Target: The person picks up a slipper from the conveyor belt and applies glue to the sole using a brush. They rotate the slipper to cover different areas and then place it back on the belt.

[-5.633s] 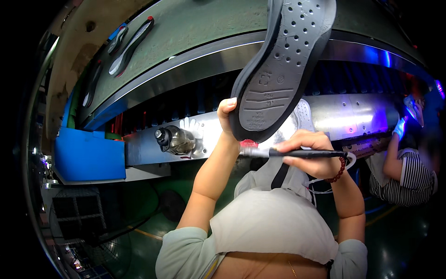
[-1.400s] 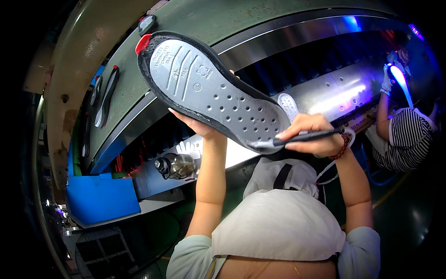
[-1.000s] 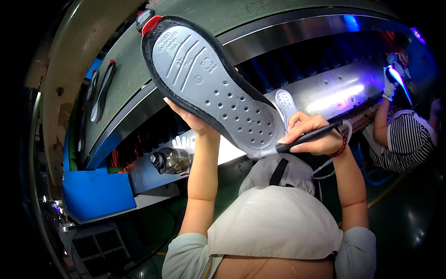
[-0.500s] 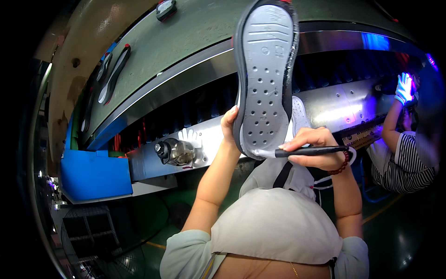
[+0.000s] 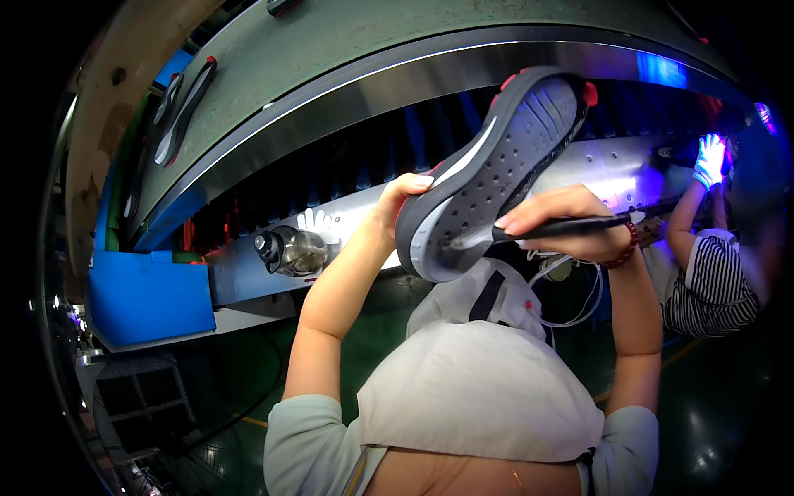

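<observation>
Tilted in front of me is a shoe sole [image 5: 506, 169], black-rimmed with red accents, its grey inner face dotted with holes and turned toward me. My left hand [image 5: 400, 201] is closed on its left edge near the heel, thumb on the rim. Between the fingers of my right hand [image 5: 583, 221] lies a brush with a black handle [image 5: 562, 229]. Its pale tip touches the inner heel area of the sole. A thin white tube hangs below my right hand and seems to join the handle's rear end.
A curved green conveyor [image 5: 372, 50] with a metal edge runs across the back, carrying more soles [image 5: 186, 112]. On the metal shelf stand a clear bottle [image 5: 294, 250] and a white glove [image 5: 318, 223]. A blue box [image 5: 149, 298] sits left. A co-worker's gloved hand [image 5: 710, 161] is lit at right.
The sole has come lower and leans with its toe to the right, showing more of its left side wall. The brush tip has moved from the heel rim onto the inner heel.
</observation>
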Available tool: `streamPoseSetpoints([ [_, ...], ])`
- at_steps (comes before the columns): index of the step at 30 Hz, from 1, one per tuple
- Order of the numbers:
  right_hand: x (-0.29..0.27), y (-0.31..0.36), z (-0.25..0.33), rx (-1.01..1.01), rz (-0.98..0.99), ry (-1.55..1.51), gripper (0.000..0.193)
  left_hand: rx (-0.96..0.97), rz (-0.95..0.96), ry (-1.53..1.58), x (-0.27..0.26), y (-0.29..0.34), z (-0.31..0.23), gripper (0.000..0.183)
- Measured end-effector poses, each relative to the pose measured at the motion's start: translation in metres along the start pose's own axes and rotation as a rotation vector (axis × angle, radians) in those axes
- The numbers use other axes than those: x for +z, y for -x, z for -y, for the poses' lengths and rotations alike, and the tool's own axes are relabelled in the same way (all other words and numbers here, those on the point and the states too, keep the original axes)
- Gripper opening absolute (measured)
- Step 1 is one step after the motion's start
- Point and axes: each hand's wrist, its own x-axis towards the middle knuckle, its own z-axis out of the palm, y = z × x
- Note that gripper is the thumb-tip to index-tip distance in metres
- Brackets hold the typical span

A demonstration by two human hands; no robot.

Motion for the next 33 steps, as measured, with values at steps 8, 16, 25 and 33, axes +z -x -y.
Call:
streamPoseSetpoints([
  [8,-0.008,-0.003,0.006,0.029,0.268,-0.01,0.019,-0.1,-0.231,-0.264,0.015,-0.001,0.002,0.052],
  [16,-0.007,0.009,0.013,0.03,0.33,0.121,0.018,-0.092,-0.357,-0.246,0.016,0.013,0.004,0.039],
  [25,-0.004,0.036,0.012,0.091,0.153,0.21,0.018,0.005,-0.371,-0.231,0.003,0.036,0.004,0.051],
  [33,-0.003,0.041,0.014,0.148,0.107,0.311,0.019,0.055,-0.364,-0.233,-0.002,0.047,-0.007,0.052],
])
